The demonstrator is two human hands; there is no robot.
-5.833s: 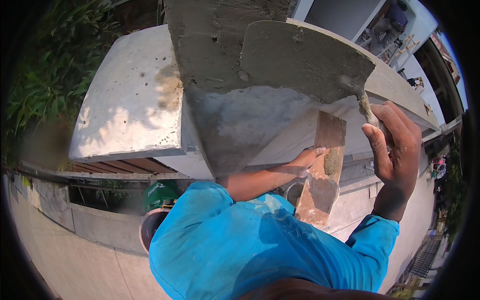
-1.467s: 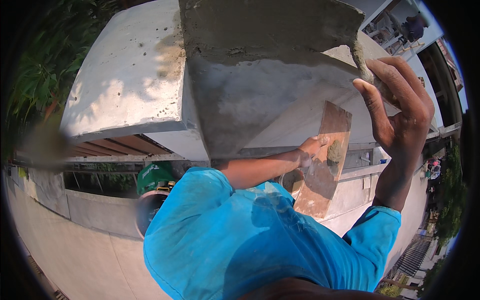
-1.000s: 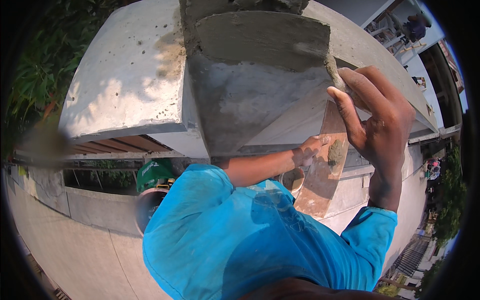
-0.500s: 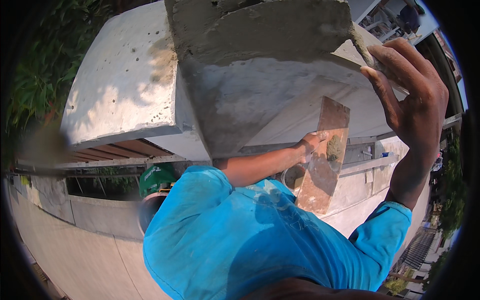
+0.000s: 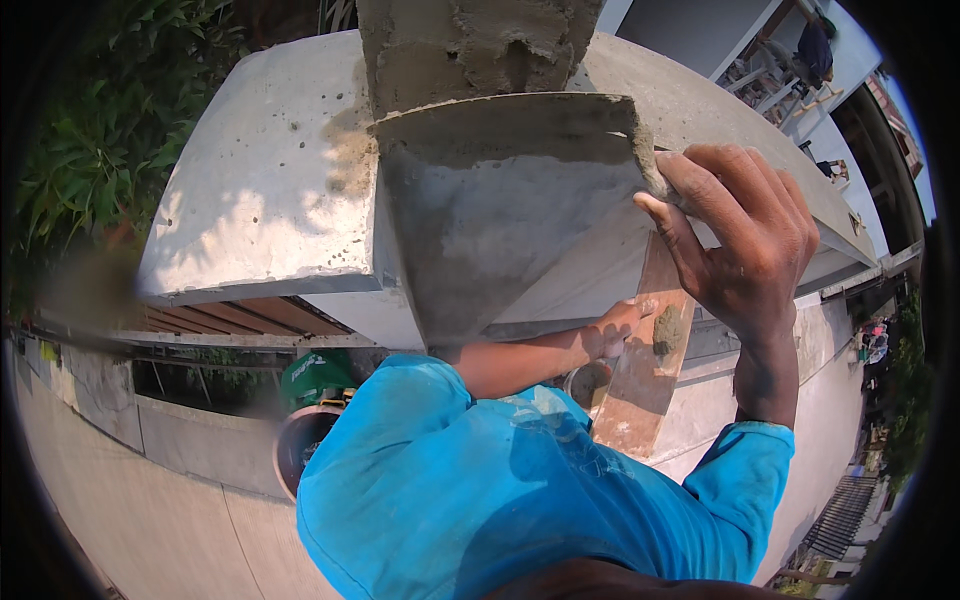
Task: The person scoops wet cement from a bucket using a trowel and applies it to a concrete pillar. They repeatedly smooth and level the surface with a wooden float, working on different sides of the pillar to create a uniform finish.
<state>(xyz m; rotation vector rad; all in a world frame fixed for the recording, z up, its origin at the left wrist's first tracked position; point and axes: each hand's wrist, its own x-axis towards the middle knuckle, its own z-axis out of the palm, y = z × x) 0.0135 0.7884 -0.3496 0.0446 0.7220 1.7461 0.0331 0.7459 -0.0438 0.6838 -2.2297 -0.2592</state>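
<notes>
My right hand (image 5: 740, 240) grips the mortar-crusted handle (image 5: 650, 170) of a wide trowel, whose blade (image 5: 505, 120) lies at the lower part of a rough grey mortared face (image 5: 470, 50); whether it touches cannot be told. Below that, a smoother surface (image 5: 490, 210) is wet and patchy. My left hand (image 5: 615, 330), farther down, is closed on a long brown board (image 5: 640, 405) carrying a lump of mortar (image 5: 667, 330). Part of a small container (image 5: 585, 385) shows behind the board.
A white concrete ledge (image 5: 260, 170) juts out at left, beside leafy branches (image 5: 110, 160). Below it are a green bag (image 5: 310, 378) and a round bucket (image 5: 300, 450). Concrete paving (image 5: 150, 470) lies lower down. A person in dark clothing (image 5: 812, 50) is at the far upper right.
Since half a second ago, my right hand and the trowel have come down and to the left, exposing more rough mortar above the blade. My left hand still holds the board.
</notes>
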